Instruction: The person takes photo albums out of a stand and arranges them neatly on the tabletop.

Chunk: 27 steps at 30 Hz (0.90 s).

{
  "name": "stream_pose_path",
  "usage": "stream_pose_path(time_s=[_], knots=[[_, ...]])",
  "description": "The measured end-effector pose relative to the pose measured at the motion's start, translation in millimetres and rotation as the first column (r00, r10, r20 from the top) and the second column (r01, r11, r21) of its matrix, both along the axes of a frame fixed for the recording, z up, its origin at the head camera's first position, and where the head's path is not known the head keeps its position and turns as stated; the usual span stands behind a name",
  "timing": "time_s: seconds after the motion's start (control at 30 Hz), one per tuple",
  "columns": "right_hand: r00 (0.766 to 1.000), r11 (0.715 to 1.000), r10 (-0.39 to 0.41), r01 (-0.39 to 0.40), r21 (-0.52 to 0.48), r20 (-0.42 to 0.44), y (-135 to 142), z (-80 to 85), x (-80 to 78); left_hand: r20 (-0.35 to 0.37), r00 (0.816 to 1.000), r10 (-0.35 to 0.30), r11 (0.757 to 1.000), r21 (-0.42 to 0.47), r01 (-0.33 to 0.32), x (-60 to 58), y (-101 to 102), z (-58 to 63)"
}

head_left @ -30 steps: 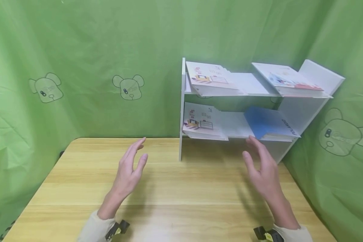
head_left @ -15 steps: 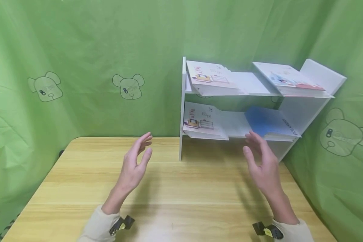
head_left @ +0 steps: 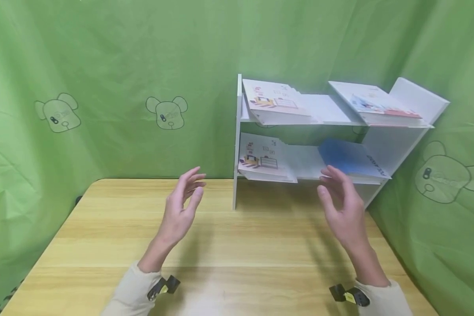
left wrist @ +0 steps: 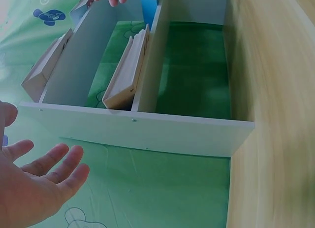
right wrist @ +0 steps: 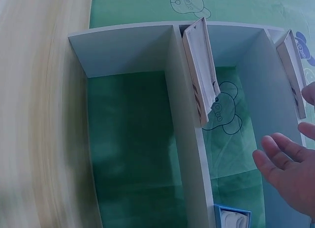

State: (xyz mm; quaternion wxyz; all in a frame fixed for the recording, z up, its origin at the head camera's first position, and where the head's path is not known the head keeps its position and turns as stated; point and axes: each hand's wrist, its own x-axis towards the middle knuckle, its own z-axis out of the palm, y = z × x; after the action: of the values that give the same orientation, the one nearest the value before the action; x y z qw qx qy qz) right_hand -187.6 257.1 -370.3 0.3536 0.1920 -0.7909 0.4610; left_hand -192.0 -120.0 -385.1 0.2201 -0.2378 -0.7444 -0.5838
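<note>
Both hands hover over the wooden table and hold nothing. My left hand (head_left: 179, 213) is left of the white shelf (head_left: 237, 145), its fingers loosely bent and apart from it. Lower right in front of the shelf is my right hand (head_left: 343, 215), thumb and fingers spread, overlapping the lower board's front edge in the head view. White illustrated books lie at the left of the upper tier (head_left: 276, 103) and lower tier (head_left: 260, 160). On the right are a book with a red-edged cover (head_left: 379, 103) above and a blue-and-white book marked POLAROID (head_left: 347, 158) below.
The shelf stands at the back right of the wooden table (head_left: 102, 237). A green curtain (head_left: 114, 57) with printed bear heads hangs behind and at both sides. Each wrist wears a small black camera mount, such as the left mount (head_left: 163, 287).
My left hand has moved up and a little to the right, its fingers bending slightly more. The right hand has shifted only a little upward. The books and shelf stay put.
</note>
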Motion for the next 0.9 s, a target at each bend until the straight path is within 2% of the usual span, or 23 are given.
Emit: stream_pose_path(time_s=[0.47,0.9], knots=[[0.999,0.997,0.053,-0.052,-0.055,0.004,-1,11.6,-4.3,0.053,0.996,-0.065,0.995,0.076,0.061,-2.7,16,13.8],[0.997,0.993,0.075,-0.078,-0.087,-0.035,-9,28.3,-8.3,0.027,0.996,-0.083,0.992,0.099,0.080,-8.9,28,25.0]])
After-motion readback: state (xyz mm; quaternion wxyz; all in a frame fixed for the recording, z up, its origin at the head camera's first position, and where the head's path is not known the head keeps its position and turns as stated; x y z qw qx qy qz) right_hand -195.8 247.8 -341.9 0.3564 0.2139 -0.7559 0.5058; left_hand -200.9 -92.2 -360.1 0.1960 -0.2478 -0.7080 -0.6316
